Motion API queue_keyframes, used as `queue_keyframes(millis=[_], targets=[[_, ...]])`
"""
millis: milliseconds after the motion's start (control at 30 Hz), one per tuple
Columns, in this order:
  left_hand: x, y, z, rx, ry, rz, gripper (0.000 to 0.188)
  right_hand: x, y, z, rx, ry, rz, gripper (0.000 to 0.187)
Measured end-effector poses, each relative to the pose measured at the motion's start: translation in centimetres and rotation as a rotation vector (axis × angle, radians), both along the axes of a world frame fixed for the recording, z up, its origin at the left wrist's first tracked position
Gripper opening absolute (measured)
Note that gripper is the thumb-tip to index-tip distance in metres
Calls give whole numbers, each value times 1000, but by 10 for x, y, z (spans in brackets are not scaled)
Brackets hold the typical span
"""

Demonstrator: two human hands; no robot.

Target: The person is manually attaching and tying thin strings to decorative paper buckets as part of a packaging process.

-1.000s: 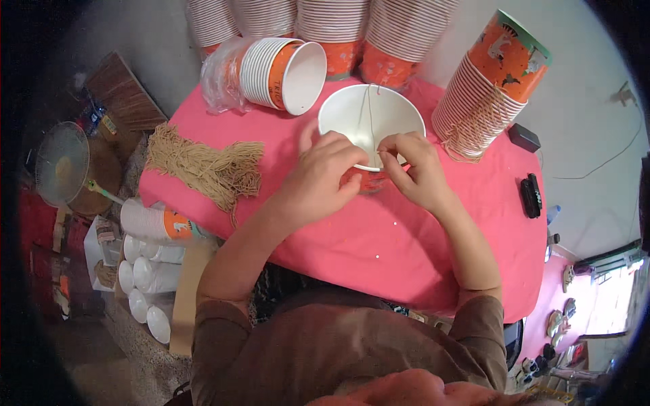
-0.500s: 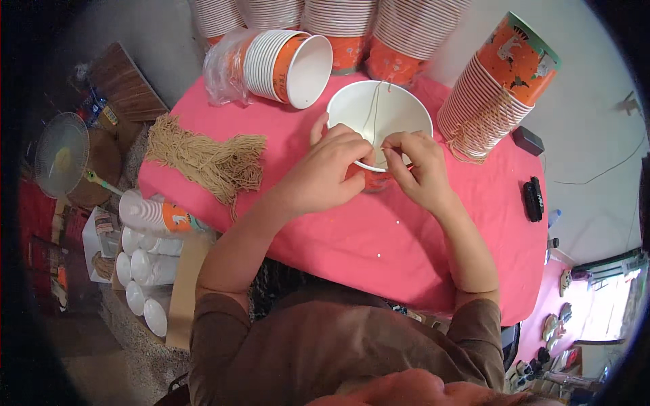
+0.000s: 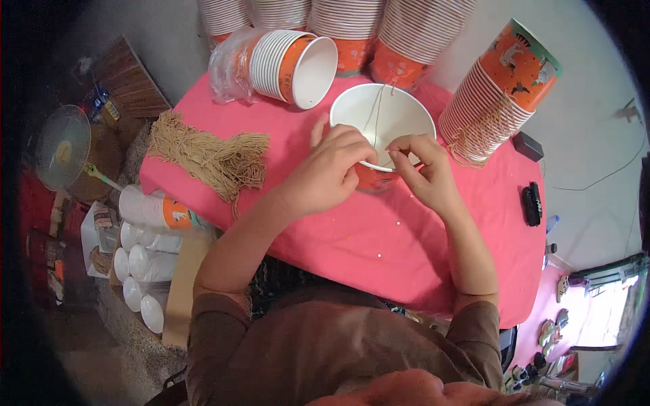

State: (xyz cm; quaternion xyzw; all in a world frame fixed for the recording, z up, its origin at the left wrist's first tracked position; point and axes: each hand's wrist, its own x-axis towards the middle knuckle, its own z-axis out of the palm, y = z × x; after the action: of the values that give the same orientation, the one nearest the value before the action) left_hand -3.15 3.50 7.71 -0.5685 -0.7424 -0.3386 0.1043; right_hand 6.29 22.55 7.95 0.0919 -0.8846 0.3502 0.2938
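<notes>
A large white-lined paper bucket [image 3: 408, 116] with an orange printed outside stands upright in front of me. A thin tan cord [image 3: 377, 120] hangs from its far rim down inside and runs toward the near side. My left hand [image 3: 330, 161] is closed over the near left rim, its thumb low and its fingertips partly hidden inside. At the near right rim, my right hand [image 3: 428, 170] pinches the thin cord between thumb and forefinger. Most of the cord's end is hidden by the fingers.
A bundle of tan cords [image 3: 206, 155] lies left on the pink-covered table [image 3: 325, 250]. Behind stand stacked buckets [image 3: 345, 27], one wrapped stack lying sideways [image 3: 271, 68]. At right are a tilted bucket stack [image 3: 497, 88] draped with cords, a dark box [image 3: 528, 145] and a black object [image 3: 532, 203].
My right hand has shifted slightly, with thumb and forefinger drawn closer together at the rim. My left hand stays on the bucket's rim. The whole view has tilted a little.
</notes>
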Motion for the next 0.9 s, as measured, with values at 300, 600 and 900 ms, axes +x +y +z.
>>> queue_keyframes(millis=[300, 600, 900], targets=[[10, -13, -18, 232, 100, 31, 17, 8, -1, 23, -34, -163, 185, 7], [21, -30, -34, 283, 389, 17, 21, 28, -16, 47, 462, -12, 276, 15], [28, -31, -20, 289, 577, 1, 20, 38, -25, 53, 651, 27, 219, 18]])
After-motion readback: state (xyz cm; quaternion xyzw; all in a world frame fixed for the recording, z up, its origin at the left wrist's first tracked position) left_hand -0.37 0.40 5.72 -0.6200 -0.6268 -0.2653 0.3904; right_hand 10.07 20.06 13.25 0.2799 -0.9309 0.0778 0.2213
